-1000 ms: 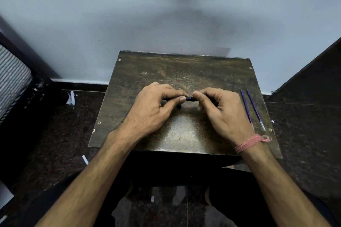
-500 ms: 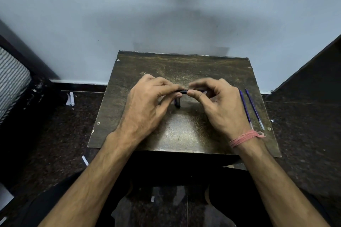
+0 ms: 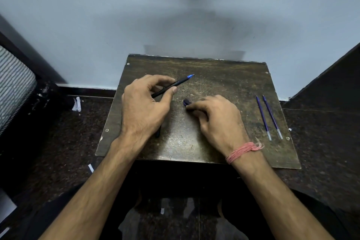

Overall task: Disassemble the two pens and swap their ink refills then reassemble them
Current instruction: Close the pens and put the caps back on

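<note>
My left hand (image 3: pixel 143 107) pinches a black pen (image 3: pixel 173 85) between thumb and fingers; its blue tip points up and to the right. My right hand (image 3: pixel 216 121) rests low on the brown board (image 3: pixel 224 76), fingers curled over a dark blue pen cap (image 3: pixel 187 102) whose end sticks out to the left. Two blue ink refills (image 3: pixel 269 117) lie side by side near the board's right edge, apart from both hands. A dark pen part (image 3: pixel 158 132) shows partly below my left hand on the board.
The board sits on a low stand against a pale wall. Dark speckled floor (image 3: pixel 58 142) surrounds it, with small white scraps (image 3: pixel 77 104) at the left. A striped object (image 3: pixel 13 85) stands at far left.
The hands were together gripping one pen; they have pulled apart. My left hand now holds the uncapped pen up, and my right hand has gone down to the board with the cap.
</note>
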